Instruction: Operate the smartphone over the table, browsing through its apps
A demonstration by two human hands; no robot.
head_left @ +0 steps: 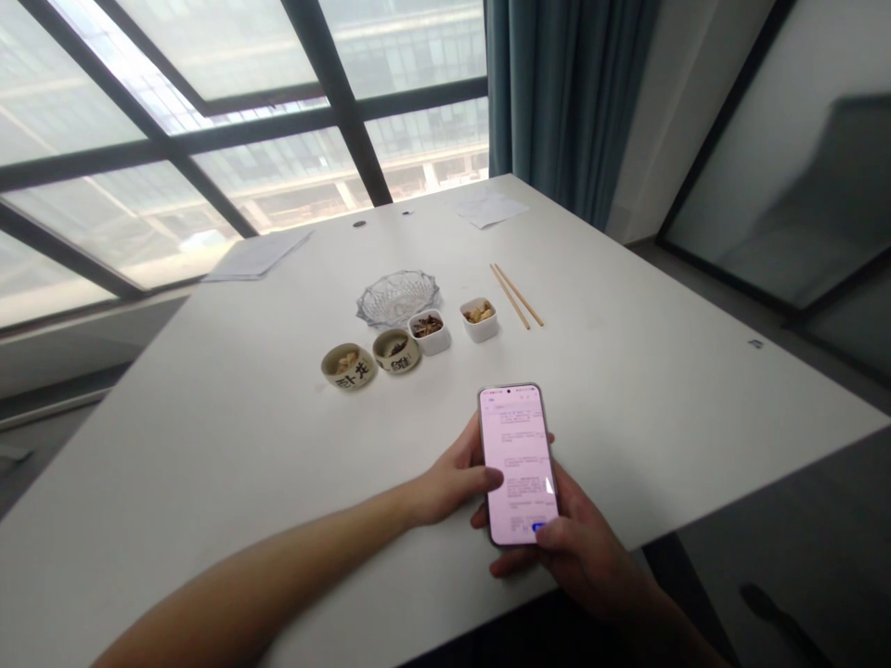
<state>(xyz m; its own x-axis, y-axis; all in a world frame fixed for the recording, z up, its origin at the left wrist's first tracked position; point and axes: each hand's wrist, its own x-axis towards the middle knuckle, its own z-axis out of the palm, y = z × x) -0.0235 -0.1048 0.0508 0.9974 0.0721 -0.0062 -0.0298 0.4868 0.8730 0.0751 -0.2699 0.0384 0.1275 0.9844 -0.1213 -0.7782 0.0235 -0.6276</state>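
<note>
A smartphone (519, 464) with a lit, pale pink screen full of small text is held upright over the near part of the table. My left hand (449, 482) grips its left side, thumb lying on the screen's edge. From the lower right, my right hand (585, 547) holds it too, with the thumb over the bottom corner of the screen. Fingers of both hands are partly hidden behind the phone. Beyond it stand two beige cups with dark characters, a left cup (349, 375) and a right cup (400, 360), each with food pieces inside.
A white square bowl (432, 343) holds dark dried pieces; another white bowl (482, 328) holds yellowish pieces. Behind them sits a clear glass dish (400, 295). Chopsticks (516, 297) lie to the right. Papers (254, 257) rest on the white table (626, 390) near the windows.
</note>
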